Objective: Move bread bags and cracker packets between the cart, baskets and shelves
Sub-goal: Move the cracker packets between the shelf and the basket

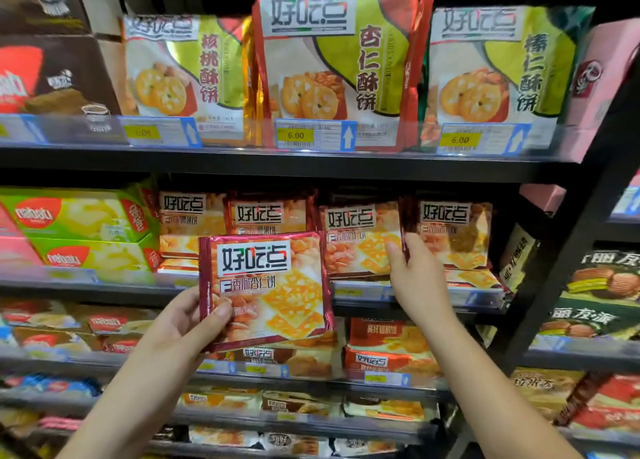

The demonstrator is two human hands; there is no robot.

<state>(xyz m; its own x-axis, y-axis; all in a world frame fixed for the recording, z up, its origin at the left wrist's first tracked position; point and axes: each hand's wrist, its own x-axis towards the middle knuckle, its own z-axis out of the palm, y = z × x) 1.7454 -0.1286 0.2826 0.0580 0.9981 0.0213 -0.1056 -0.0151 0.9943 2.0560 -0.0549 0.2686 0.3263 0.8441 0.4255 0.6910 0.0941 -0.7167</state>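
Head view: glossy square cracker packet (268, 290).

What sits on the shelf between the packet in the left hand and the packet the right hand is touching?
In the head view, one standing orange cracker packet on the shelf separates the held red-edged packet from the right-hand packet.

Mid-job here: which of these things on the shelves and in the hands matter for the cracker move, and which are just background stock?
In play:
- square red-edged cracker packet in the left hand
- matching red cracker packet on the shelf, edge pinched by the right hand
- row of like packets between them

Background:
- tall green-and-white biscuit bags above
- green wafer boxes at left
- yellow price tags
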